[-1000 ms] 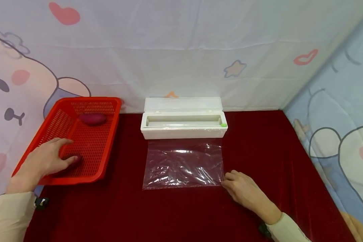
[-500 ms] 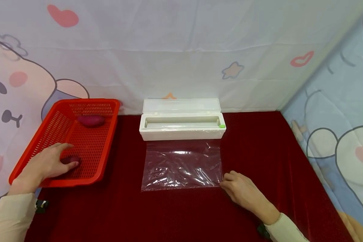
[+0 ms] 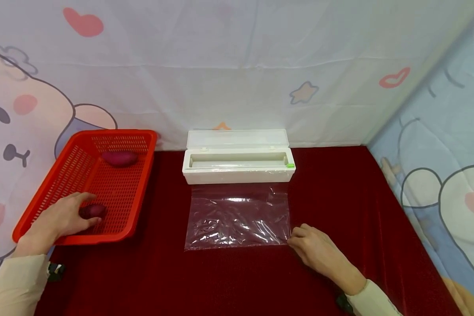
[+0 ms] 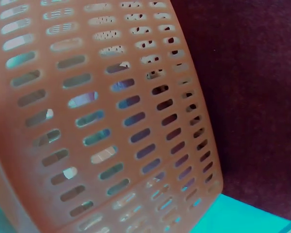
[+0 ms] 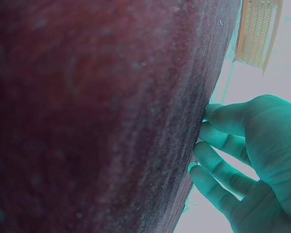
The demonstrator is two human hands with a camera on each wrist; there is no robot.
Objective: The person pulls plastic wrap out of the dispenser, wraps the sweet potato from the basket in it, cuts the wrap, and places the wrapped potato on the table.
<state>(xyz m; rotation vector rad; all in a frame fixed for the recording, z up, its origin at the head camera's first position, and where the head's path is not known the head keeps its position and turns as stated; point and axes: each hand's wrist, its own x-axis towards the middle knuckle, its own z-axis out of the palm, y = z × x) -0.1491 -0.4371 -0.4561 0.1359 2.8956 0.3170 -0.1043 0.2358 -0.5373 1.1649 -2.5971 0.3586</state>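
In the head view, my left hand reaches into the red basket, thumb and index finger apart on either side of a purple sweet potato, partly hidden by the hand. A second sweet potato lies at the basket's far end. The left wrist view shows only the slotted basket wall, with the fingers hidden. My right hand pinches the near right corner of a sheet of cling film. This sheet runs out over the front of a white cling film dispenser.
The dispenser's lid stands open toward the back wall, and a green slider sits at the right end of its front edge. Dark red cloth covers the table. Printed curtains hang behind it and at the sides.
My left hand has shifted slightly toward me, and more of the near sweet potato shows between thumb and index finger. The right hand stays at the film's corner.
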